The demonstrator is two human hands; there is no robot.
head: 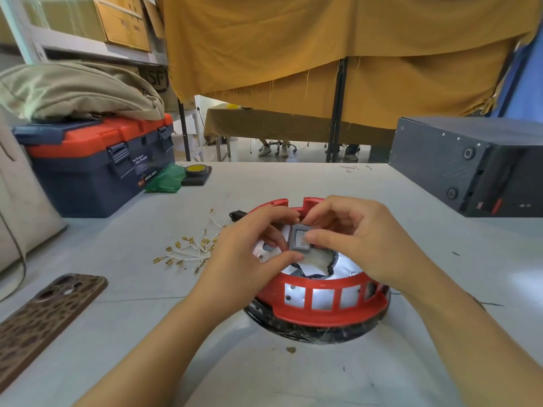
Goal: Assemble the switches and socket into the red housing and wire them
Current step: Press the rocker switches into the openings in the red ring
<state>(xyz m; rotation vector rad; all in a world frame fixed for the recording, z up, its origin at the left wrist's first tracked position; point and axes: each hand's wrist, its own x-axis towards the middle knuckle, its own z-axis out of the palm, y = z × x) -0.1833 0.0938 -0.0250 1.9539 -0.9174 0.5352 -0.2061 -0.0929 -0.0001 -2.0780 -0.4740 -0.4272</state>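
Observation:
The round red housing (pixel 323 306) with window slots in its wall lies on the table in front of me, with a silvery plate inside. Over its middle both hands hold a small grey rocker switch (pixel 300 240). My left hand (pixel 249 251) pinches the switch from the left, thumb below it. My right hand (pixel 349 239) grips it from the right, thumb on its face. A black part (pixel 237 215) pokes out behind the housing's far left rim. A bundle of white wires with brass terminals (pixel 191 249) lies left of the housing.
A phone in a brown spotted case (pixel 44 315) lies at the near left. A blue and orange toolbox (pixel 97 165) stands at the back left, with a green bag (pixel 164 179) and a tape roll (pixel 197 170) beside it. A black box (pixel 470 163) sits at the right.

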